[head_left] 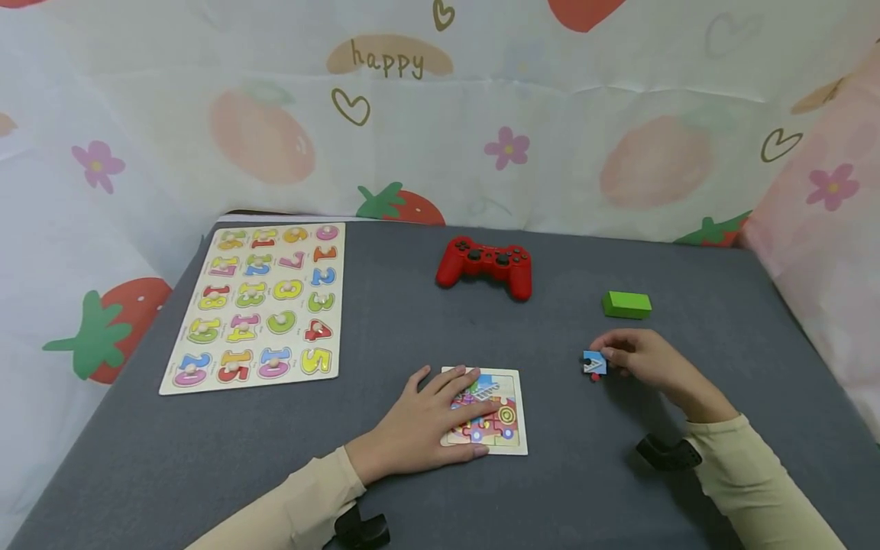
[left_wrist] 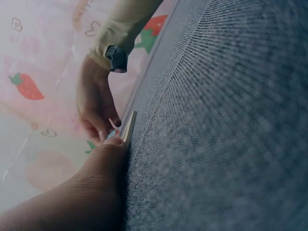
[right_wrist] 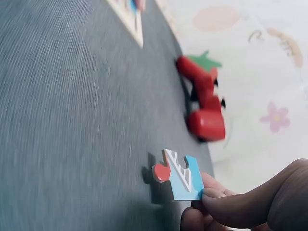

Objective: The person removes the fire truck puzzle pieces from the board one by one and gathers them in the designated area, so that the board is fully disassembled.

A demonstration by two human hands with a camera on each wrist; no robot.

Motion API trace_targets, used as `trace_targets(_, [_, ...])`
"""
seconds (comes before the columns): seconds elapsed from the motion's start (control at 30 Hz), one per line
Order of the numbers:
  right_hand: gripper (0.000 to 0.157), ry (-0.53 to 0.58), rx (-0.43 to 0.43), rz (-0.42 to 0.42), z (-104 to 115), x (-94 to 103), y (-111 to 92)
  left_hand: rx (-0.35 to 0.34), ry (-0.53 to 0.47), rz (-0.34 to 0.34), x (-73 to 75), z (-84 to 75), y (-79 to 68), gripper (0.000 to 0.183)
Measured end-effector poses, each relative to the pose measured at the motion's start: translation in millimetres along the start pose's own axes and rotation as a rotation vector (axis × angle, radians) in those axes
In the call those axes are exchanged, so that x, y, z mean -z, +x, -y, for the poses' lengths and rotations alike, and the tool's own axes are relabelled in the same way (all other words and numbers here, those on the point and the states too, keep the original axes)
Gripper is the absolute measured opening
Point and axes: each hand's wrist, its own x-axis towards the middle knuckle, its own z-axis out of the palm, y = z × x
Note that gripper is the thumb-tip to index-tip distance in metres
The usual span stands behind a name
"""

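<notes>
Pinching one loose jigsaw piece (head_left: 593,362)

The right hand (head_left: 642,359) holds it between thumb and fingers over the bench (head_left: 571,481), well apart from the framed jigsaw puzzle (head_left: 522,428). That puzzle lies beneath the left hand (head_left: 433,424), whose fingers spread across it. Several fitted pieces (head_left: 507,415) sit inside; the far corner toward the right hand looks bare, so at least the held one seems left to fit. Spread fingers hide the rest.

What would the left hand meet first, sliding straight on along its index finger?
Likely the puzzle piece in the right hand, though the piece's height above the table is unclear.
</notes>
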Motion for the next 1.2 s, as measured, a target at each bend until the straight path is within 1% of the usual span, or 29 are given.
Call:
trace_targets(0.2, [0.025,-0.060,-0.008,-0.010,-7.8,6.7,-3.7,0.006,-0.018,0.006,1.0,-0.5,0.2,0.060])
trace_targets(0.4, [0.023,-0.126,0.005,-0.032,-7.7,5.2,-3.9,-0.004,-0.018,-0.008,1.4,0.1,-0.6,0.059])
trace_targets(0.57, [0.022,-0.160,0.013,-0.051,-8.1,2.6,-4.1,-0.017,-0.011,-0.017,2.0,0.1,-0.8,0.058])
trace_targets(0.73, [0.021,-0.197,0.020,-0.076,-8.6,0.2,-3.8,-0.009,-0.029,-0.001,3.1,-0.4,-0.8,0.059])
trace_targets(0.87, [0.020,-0.230,0.028,-0.085,-6.5,-1.3,-5.5,0.003,-0.020,0.017,3.3,-0.8,-0.5,0.060])
trace_targets(0.93, [0.019,-0.265,0.052,-0.099,-3.3,-2.5,-7.0,0.006,-0.014,0.020,3.4,-1.0,-0.5,0.060])
trace_targets(1.03, [0.019,-0.311,0.106,-0.142,5.8,-6.8,-11.0,0.011,-0.015,0.014,4.0,-1.5,-0.5,0.062])
trace_targets(1.1, [0.021,-0.329,0.156,-0.169,14.4,-12.7,-14.5,0.017,-0.015,0.007,3.8,-1.6,-0.2,0.064])
trace_targets(1.2, [0.020,-0.343,0.258,-0.207,29.9,-27.2,-20.3,0.030,-0.014,-0.004,3.6,-1.5,0.7,0.069])
